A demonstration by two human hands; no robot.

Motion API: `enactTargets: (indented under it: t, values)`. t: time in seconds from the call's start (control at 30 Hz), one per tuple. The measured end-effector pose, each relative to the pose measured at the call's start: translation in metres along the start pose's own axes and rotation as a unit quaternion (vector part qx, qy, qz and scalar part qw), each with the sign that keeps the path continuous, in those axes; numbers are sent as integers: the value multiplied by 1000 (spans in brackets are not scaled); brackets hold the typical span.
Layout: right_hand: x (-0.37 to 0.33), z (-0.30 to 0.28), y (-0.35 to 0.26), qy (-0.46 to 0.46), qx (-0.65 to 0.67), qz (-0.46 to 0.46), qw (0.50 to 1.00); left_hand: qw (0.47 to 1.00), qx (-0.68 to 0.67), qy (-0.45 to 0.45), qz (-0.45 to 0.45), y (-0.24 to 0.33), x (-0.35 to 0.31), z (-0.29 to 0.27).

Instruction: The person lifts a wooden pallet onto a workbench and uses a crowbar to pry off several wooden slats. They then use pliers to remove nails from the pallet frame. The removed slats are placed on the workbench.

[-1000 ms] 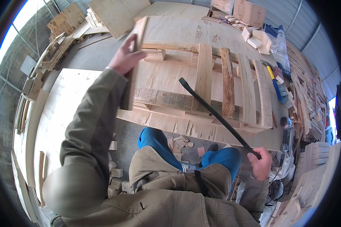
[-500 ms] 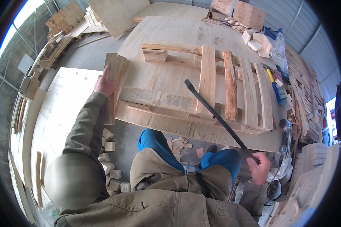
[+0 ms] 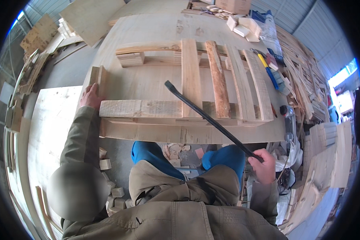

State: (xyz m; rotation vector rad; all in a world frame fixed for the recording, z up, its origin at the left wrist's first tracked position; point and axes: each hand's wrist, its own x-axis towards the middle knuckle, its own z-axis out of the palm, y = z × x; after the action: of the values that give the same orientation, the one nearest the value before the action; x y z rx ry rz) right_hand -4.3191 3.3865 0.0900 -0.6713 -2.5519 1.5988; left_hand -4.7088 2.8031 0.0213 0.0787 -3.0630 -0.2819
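Observation:
My right hand [image 3: 263, 167] is closed round the lower end of a black pry bar [image 3: 216, 125]. The bar slants up and leftward over a pallet-like wooden frame, its flattened tip left of a wide pale slat [image 3: 191, 76]. Beyond that slat lies a bark-edged slat [image 3: 218, 82], then two plain slats. A thick front rail [image 3: 142, 109] runs along the frame's near side. At the table's left edge my left hand [image 3: 91, 97] grips wooden boards [image 3: 101, 80] beside the frame, its fingers curled over them. My forearm hides part of the boards.
The frame rests on a plywood-topped table [image 3: 148, 86]. A yellow-and-blue hammer [image 3: 268, 71] lies at its right side, near a power tool [image 3: 288, 114]. Timber offcuts pile up at far right. Wood blocks [image 3: 117, 192] lie on the floor by my legs. A pale plywood sheet [image 3: 54, 120] is at left.
The whole view has shifted, so the table and frame appear further left. My left hand's fingers, earlier stretched along the boards, now curl over them. The pry bar stays in my right hand.

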Motion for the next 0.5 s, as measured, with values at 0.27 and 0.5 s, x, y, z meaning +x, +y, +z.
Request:
enactTargets:
  t: [0.27,0.5]
  values:
    - [2,5,-1,-72,-18,-11,997,997,-55,44,-12,-57,17,17]
    - [-5,16,-1,-86,-37,-32,995,950,-212,226,37,-49,-34,-15]
